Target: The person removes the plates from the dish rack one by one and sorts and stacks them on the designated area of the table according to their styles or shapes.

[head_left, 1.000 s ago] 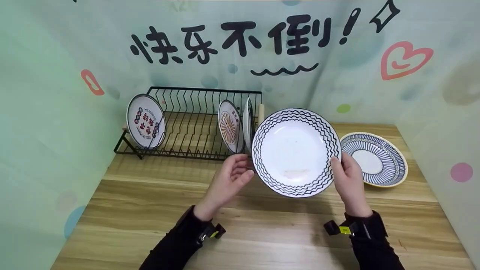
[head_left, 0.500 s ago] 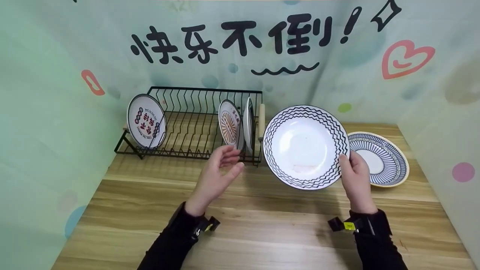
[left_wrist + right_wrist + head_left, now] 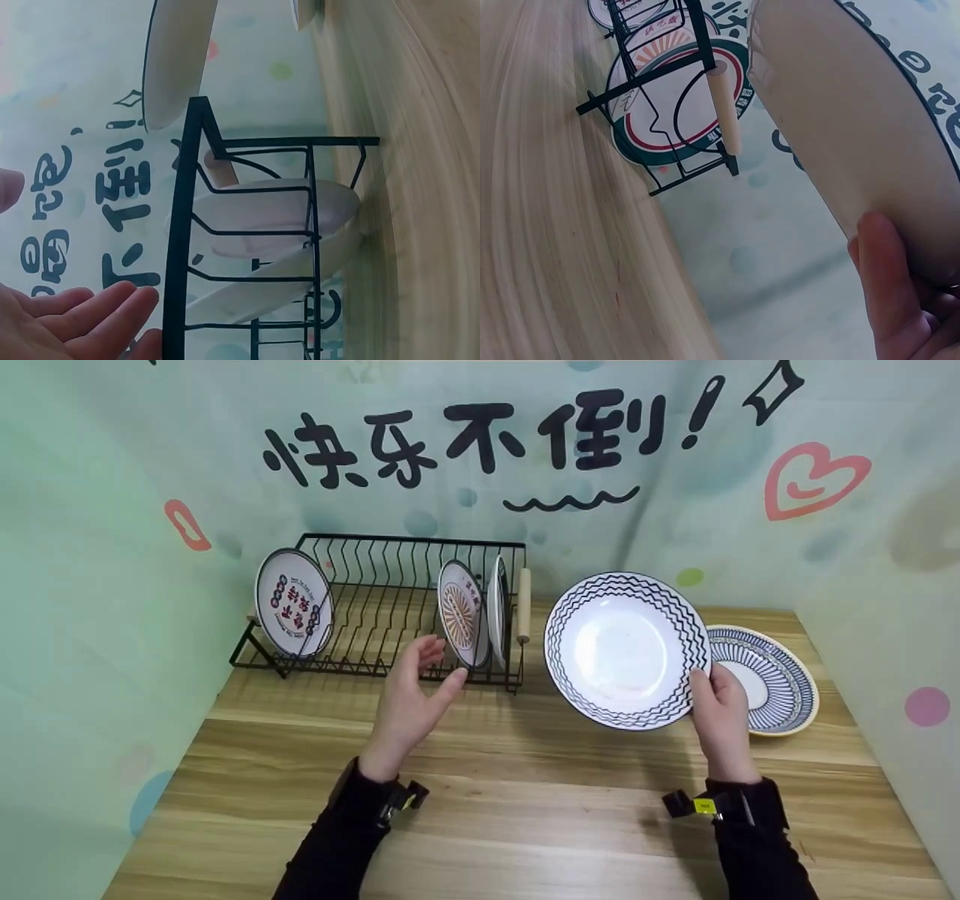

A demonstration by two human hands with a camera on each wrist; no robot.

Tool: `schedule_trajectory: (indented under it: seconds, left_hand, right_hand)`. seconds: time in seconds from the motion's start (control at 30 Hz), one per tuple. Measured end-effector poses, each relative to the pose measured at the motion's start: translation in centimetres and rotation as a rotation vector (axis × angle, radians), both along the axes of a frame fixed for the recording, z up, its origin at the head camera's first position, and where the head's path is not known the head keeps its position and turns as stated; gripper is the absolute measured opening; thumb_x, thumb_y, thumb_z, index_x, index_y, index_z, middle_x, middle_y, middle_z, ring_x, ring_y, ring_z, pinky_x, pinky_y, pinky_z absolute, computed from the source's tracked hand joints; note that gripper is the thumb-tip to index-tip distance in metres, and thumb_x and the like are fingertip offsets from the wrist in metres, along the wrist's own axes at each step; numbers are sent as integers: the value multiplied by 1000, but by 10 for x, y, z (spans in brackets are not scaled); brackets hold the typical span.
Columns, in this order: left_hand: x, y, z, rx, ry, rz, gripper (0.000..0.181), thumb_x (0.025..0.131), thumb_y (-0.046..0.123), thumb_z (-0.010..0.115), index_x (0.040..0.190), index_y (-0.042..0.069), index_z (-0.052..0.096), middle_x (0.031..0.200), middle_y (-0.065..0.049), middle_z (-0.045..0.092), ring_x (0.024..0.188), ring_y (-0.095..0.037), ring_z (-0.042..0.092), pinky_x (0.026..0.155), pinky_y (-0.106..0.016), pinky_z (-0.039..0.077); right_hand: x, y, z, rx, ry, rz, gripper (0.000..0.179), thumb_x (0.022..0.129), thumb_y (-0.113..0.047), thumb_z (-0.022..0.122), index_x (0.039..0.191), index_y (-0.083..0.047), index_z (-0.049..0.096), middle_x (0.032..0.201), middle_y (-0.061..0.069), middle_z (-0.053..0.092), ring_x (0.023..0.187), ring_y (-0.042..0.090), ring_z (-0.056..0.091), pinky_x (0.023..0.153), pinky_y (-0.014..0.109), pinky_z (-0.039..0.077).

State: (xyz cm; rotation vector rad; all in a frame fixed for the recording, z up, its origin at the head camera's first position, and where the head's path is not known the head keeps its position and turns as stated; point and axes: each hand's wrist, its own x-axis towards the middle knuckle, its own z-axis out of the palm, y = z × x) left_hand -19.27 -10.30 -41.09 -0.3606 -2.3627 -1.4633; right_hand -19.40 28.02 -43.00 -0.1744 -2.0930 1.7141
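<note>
Plate, zigzag-rimmed [image 3: 627, 651], white with rows of black wavy lines about the border: held up off the table to the right of the rack, tilted, its face toward the head camera.

Right hand [image 3: 721, 720]: grips that plate at its right edge, thumb on the front rim, fingers against the pale underside.

Left hand [image 3: 412, 697]: wide, thumb set well apart from the fingers, raised before the front of the rack, near the sunburst plate; contact with the rack cannot be told.

Rack [image 3: 412, 539], black wire, slotted, with wooden end handle [image 3: 523, 604]: stands at the back left of the table.

Contents of rack, three plates: at the left end, lettered plate [image 3: 293, 601], leaning, with red and dark blue print; toward the right end, sunburst plate [image 3: 460, 615], orange rays; just beside it, green-rimmed plate [image 3: 675, 105], inner red ring, seen nearly edge-on from the head.

Dish, blue-patterned [image 3: 780, 682], cream outer edge: on the table at right, partly hidden behind the right hand and the zigzag-rimmed plate.

Table [image 3: 480, 825]: wood-grain top.

Backdrop [image 3: 570, 540]: pale green cloth, large black characters, pink heart.
</note>
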Motion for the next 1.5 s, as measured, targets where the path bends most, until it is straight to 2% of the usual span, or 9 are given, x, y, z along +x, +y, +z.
schedule_trajectory:
  seconds: [0.13, 0.3, 0.53, 0.73, 0.83, 0.97, 1.13, 1.4, 1.5]
  left_hand:
    - [-3, -1, -1, -22, -17, 18, 63, 92, 33, 69, 139, -2, 45, 135, -14, 56, 121, -27, 53, 109, -43, 37]
    - [-7, -4, -4, -41, -16, 37, 67, 92, 38, 67, 139, -4, 44, 135, -15, 56, 122, -28, 52, 111, -44, 36]
    - [-10, -9, -8, -84, -6, 87, 69, 92, 42, 67, 139, -2, 45, 136, -15, 55, 122, -28, 53, 109, -44, 38]
    - [-13, -13, -8, -91, 6, 100, 68, 91, 42, 68, 138, -3, 46, 135, -16, 55, 122, -30, 53, 109, -42, 38]
    - [-15, -15, -8, -94, 8, 109, 67, 91, 41, 68, 137, -3, 46, 134, -18, 56, 123, -31, 53, 110, -42, 38]
    - [-17, -18, -6, -101, -3, 136, 66, 91, 39, 68, 138, -3, 46, 134, -18, 56, 123, -32, 52, 110, -43, 37]
    - [-19, -22, -5, -118, -18, 163, 68, 91, 39, 68, 139, -4, 44, 135, -18, 55, 125, -32, 51, 111, -42, 36]
    - [-22, -27, -5, -132, -23, 190, 68, 91, 40, 69, 138, -3, 45, 136, -20, 55, 125, -34, 51, 111, -42, 37]
    - [-21, -28, -5, -126, -35, 201, 69, 90, 40, 69, 138, -3, 45, 137, -20, 54, 126, -34, 51, 111, -43, 37]
  right_hand:
    - [-2, 3, -3, -54, -13, 1, 21, 99, -7, 47, 100, 8, 62, 77, 1, 61, 64, 9, 54, 56, 18, 48]
    - [-3, 8, -5, -146, -45, 29, 24, 100, -7, 45, 109, 9, 60, 81, 3, 65, 64, 8, 60, 57, 19, 53]
    - [-5, 16, -7, -201, -79, 4, 26, 101, -9, 45, 112, 10, 58, 78, 1, 66, 62, 8, 63, 55, 21, 55]
    - [-8, 24, -10, -180, -45, -45, 24, 99, -5, 45, 107, 11, 61, 84, 1, 66, 71, 9, 60, 62, 17, 53]
    - [-9, 29, -12, -139, -46, -69, 23, 98, -5, 46, 102, 11, 62, 82, 1, 64, 72, 10, 56, 61, 18, 49]
    - [-10, 34, -13, -81, -70, -92, 23, 98, -6, 46, 100, 9, 62, 80, 0, 62, 72, 10, 53, 60, 19, 46]
    - [-11, 40, -15, -60, -116, -113, 22, 99, -9, 45, 99, 8, 59, 80, -1, 58, 70, 9, 50, 59, 19, 44]
    - [-13, 49, -19, -37, -155, -135, 22, 100, -10, 44, 98, 6, 59, 83, -2, 58, 71, 7, 50, 60, 16, 44]
    - [-12, 52, -20, -81, -168, -135, 24, 100, -11, 44, 104, 8, 59, 84, -4, 60, 71, 6, 54, 61, 16, 47]
